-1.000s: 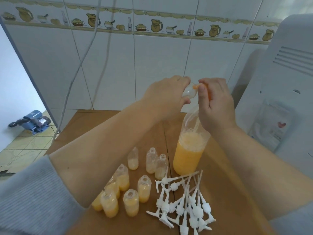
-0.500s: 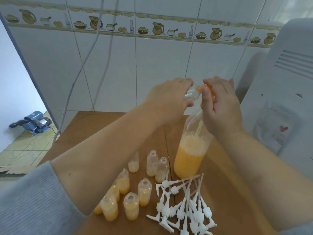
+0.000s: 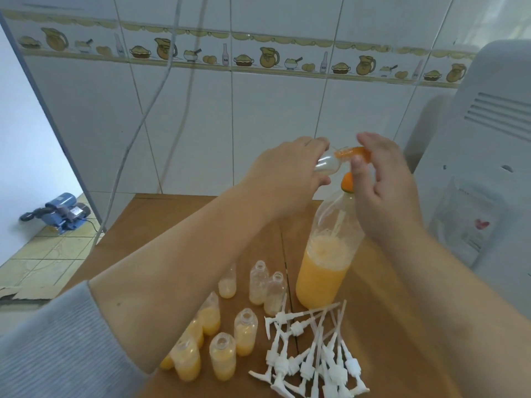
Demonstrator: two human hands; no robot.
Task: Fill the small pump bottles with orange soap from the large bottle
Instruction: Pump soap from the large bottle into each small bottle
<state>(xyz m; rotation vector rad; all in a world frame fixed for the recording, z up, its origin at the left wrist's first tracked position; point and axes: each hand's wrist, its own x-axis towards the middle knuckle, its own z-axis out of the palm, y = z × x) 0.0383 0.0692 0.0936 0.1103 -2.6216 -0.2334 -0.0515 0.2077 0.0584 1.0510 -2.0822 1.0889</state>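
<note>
Since a second ago you have lifted both hands a little and drawn them apart from the neck of the large bottle [image 3: 324, 271], so its orange mouth now shows bare below your right thumb. Your left hand [image 3: 287, 173] has its fingers curled round a small bottle [image 3: 413, 165]... held on its side, mouth toward the right. Your right hand [image 3: 382, 191] pinches a small orange piece [image 3: 357, 153] between thumb and forefinger right at that mouth, the other fingers loose and spread; whether it is a funnel or a cap is too blurred to tell. The step looks like readying one more small bottle for filling. Next you will likely need that orange piece seated, then the large bottle tipped, which calls for a free hand low on its body. It stands upright on the wooden table [image 3: 178, 225], about half full and foamy on top. Mind the crowding: the open small pump bottles [image 3: 244, 331] stand just left of it and the heap of white pump heads [image 3: 313, 354] lies just in front, touching or nearly touching its base. Open room lies to the far left of the table and behind the bottle toward the tiled wall [image 3: 258, 124]; a white appliance [image 3: 488, 168] closes off the right side.
</note>
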